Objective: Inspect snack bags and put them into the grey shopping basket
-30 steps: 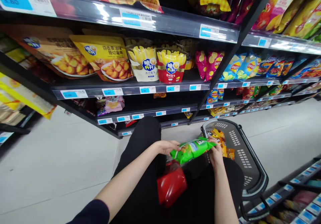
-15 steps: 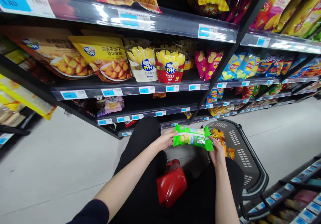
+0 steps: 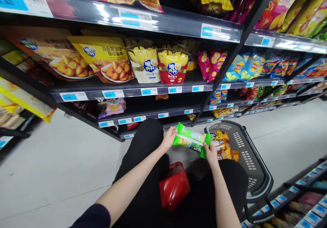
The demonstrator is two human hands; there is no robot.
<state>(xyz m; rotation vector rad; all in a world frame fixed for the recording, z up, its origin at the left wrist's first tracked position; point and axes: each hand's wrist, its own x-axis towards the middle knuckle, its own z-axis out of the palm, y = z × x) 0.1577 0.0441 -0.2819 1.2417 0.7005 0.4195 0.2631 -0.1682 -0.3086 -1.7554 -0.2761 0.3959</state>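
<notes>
Between both hands' fingers (image 3: 172, 133), green packet (image 3: 192, 140)

Open floor (image 3: 58, 166) lay free to the left of the person's knee (image 3: 149, 136). To the right, the grey basket (image 3: 251, 166) stood close against the legs, its snack packs filling part of the well. Ahead, packed shelves (image 3: 133, 91) closed the way, with only narrow gaps between tiers.

Both arms extended forward and down, forearms bare. Left hand (image 3: 169, 138) pinching with fingers curled, right hand (image 3: 211, 152) gripping likewise, wrists angled inward toward each other.
</notes>
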